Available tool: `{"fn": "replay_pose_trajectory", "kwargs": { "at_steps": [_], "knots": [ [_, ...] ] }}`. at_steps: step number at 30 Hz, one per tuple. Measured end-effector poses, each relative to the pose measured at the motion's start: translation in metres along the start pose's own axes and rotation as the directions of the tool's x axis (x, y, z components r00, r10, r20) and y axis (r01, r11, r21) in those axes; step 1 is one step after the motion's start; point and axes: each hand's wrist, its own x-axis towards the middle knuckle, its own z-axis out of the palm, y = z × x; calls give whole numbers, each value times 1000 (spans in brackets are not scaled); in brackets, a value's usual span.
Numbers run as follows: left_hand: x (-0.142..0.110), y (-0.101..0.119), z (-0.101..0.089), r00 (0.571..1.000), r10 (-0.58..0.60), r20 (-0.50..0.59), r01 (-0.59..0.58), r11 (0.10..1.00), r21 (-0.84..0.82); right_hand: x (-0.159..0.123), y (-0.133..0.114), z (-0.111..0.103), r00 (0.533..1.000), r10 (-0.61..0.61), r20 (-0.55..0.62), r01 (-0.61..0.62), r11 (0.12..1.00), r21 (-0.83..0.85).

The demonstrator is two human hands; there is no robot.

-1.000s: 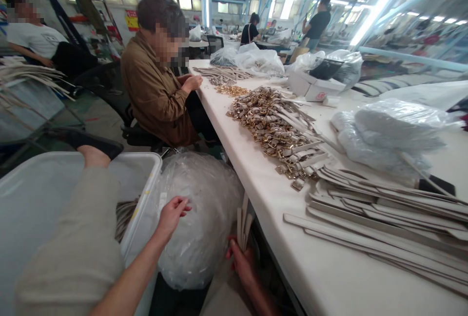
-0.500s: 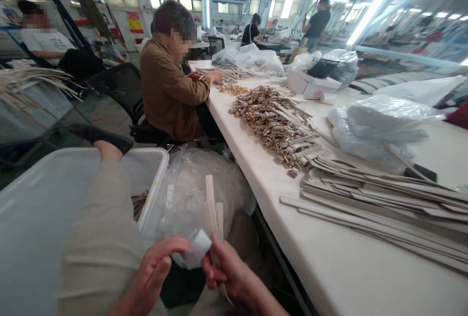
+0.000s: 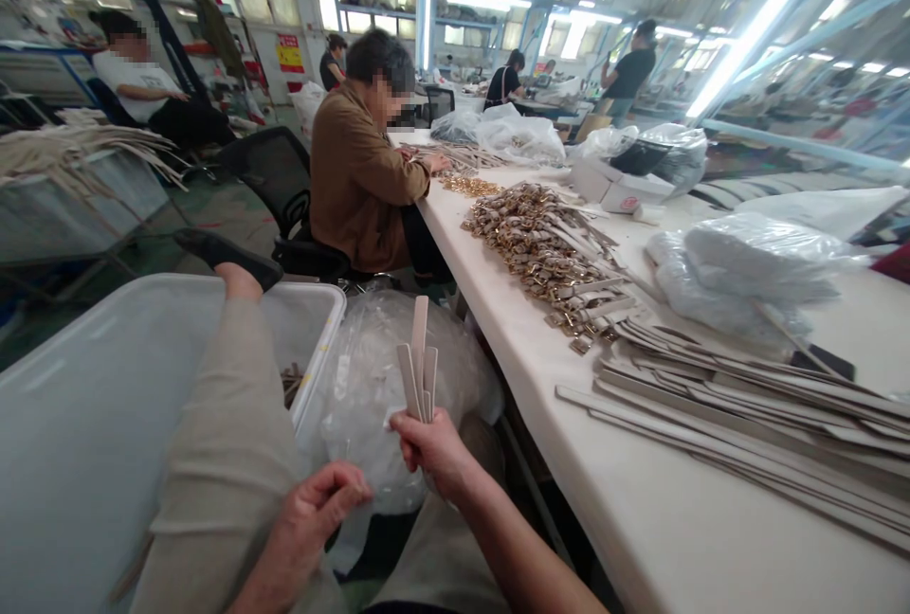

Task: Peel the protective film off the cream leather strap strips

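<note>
Several narrow beige strips (image 3: 419, 339) stand up in a fan out of my right hand (image 3: 433, 448), whose fingers are wrapped round them. They look like strap pieces, and their lower ends are hidden by the hand. A small white bit shows at the right thumb. Lower and to the left, my left hand (image 3: 317, 519) is curled with thumb and forefinger pressed together. What it pinches, if anything, I cannot make out; something pale hangs just below its fingertips. Behind both hands bulges a large clear plastic bag (image 3: 370, 377).
The white table (image 3: 604, 491) runs along my right, bearing long beige strips (image 3: 711, 387), a heap of buckled straps (image 3: 547, 244) and plastic bags (image 3: 754, 263). On my left stands a white bin (image 3: 78, 358), with my leg across it. A person in brown (image 3: 362, 178) sits working ahead.
My right hand has risen with the strips, now more upright and fanned. The white piece between the hands no longer shows there. My left hand has curled and sits apart from the right.
</note>
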Motion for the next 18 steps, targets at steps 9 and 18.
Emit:
{"fn": "replay_pose_trajectory", "kwargs": {
  "at_steps": [9, 18],
  "knots": [
    [-1, -17, -5, 962, -273, 15, 271, 949, -162, 8, 2, -4, 999, -33, -5, 33, 998, -53],
    [-4, -13, -1, 825, -421, 377, 326, 900, 290, 21, 11, -5, 1000, -11, 4, 11, 998, -68]
  ]
}}
